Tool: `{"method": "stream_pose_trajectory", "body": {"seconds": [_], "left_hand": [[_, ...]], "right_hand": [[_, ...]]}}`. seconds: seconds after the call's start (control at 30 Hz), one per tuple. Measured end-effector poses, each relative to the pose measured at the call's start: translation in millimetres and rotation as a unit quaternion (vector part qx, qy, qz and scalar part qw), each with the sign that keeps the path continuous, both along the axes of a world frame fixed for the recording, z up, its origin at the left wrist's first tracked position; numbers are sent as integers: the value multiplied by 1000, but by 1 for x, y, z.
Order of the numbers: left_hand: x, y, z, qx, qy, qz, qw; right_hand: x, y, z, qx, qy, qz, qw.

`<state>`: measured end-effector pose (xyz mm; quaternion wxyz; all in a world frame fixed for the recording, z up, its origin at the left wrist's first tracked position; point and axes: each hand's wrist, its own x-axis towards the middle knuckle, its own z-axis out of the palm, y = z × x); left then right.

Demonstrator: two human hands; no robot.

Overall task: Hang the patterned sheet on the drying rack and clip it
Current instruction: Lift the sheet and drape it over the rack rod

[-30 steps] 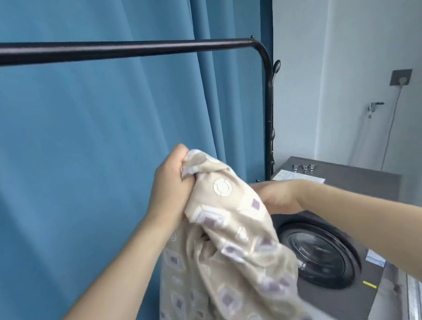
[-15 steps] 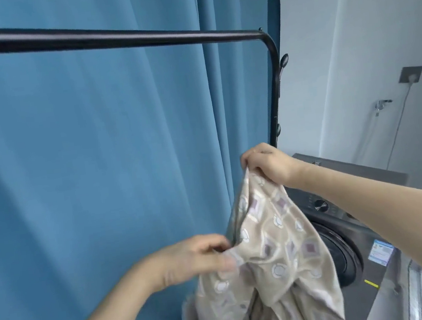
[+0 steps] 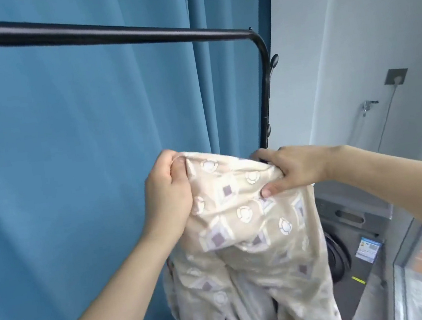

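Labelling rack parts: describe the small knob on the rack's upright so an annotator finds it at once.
Start at the teal blue curtain and follow the black metal rack bar rightwards to its downward bend. Just below that bend, the small black oval knob juts from the upright's right side, angled upwards, dark against the pale grey wall.

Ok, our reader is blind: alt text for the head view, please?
Both hands, left hand and right hand, grip the bunched patterned sheet below the black drying rack bar. Blue curtain behind, washing machine at right.
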<state>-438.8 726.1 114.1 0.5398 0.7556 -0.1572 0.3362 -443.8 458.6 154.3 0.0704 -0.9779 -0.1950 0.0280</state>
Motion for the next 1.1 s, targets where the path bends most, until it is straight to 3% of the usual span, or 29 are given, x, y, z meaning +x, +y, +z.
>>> {"method": "stream_pose_trajectory", "body": {"seconds": [0.07, 0.1, 0.13, 0.17, 0.2, 0.23, 0.27, 0.3, 0.33, 0.37, 0.4, 0.43, 0.47, 0.5, 0.53, 0.6, 0.63, 0.67, 0.7, 0.73, 0.77, 0.8, 0.83, 0.93, 1.0, 1.07, 1.1], "left_hand": [[-8, -9, 7, 150, -29, -34, 988], [-7, -11, -6, 282, 42, -52, 957], [-3, -6, -18, 418, 136, -50, 897], [2, 2, -21, 476, 184, -33, 860], [5, 9, -15, 461, 197, -5, 865], [9, 14, -1, 392, 129, 43, 910], [6, 12, 15, 320, -10, 99, 942], [-2, 7, 32, 272, -125, 119, 947], [-7, 1, 41, 263, -156, 98, 947], [-10, -3, 38, 296, -113, 61, 947], [-9, -3, 20, 395, 7, 23, 918], [-5, -2, -6, 535, 150, -19, 831], [-8, 5, -27, 611, 263, -40, 746], [-3, 15, -35, 608, 279, -18, 743], [4, 22, -29, 580, 266, 27, 770], [16, 23, 9, 492, 129, 124, 852], [20, 23, 27, 413, 82, 107, 901], [26, 24, 36, 315, 102, 33, 943], [26, 26, 38, 220, 167, -65, 959], [24, 29, 26, 188, 248, -129, 942], [19, 33, 4, 225, 318, -160, 907], [14, 39, -19, 268, 363, -167, 877], [13, 42, -31, 287, 375, -152, 868], [22, 32, -8, 226, 234, -60, 944], [18, 16, 22, 155, 132, -29, 979], [13, 1, 36, 71, 107, -84, 988], [9, -1, 36, 59, 120, -113, 985]], "right_hand": [[7, 4, -8, -100, 60, -62, 991], [10, 7, -11, -161, 95, -85, 979], [11, 6, -10, -186, 120, -101, 970], [10, 4, -4, -180, 128, -116, 968], [11, 1, 5, -154, 107, -123, 974], [13, -1, 18, -113, 43, -134, 984], [20, -4, 27, -49, -60, -147, 986], [23, -1, 32, 29, -150, -152, 977], [26, 4, 31, 76, -194, -144, 967], [25, 14, 27, 67, -176, -119, 975], [24, 24, 15, 0, -94, -101, 990], [21, 30, 3, -86, 18, -102, 991], [21, 27, -4, -142, 93, -112, 979], [18, 25, 3, -128, 118, -118, 978], [19, 18, 12, -73, 99, -116, 986], [28, -1, 33, 41, -20, -142, 989], [31, -9, 38, 74, -98, -165, 979], [36, -16, 40, 85, -165, -172, 968], [36, -16, 39, 56, -189, -171, 965], [37, -14, 34, 5, -182, -163, 970], [39, -16, 26, -48, -155, -159, 974], [40, -19, 17, -80, -135, -159, 975], [39, -21, 11, -92, -125, -174, 973], [39, -24, 8, -82, -88, -239, 964], [30, -2, 12, 15, 31, -202, 979], [14, 33, 5, 125, 159, -123, 972], [11, 46, -6, 115, 165, -89, 976]]}}
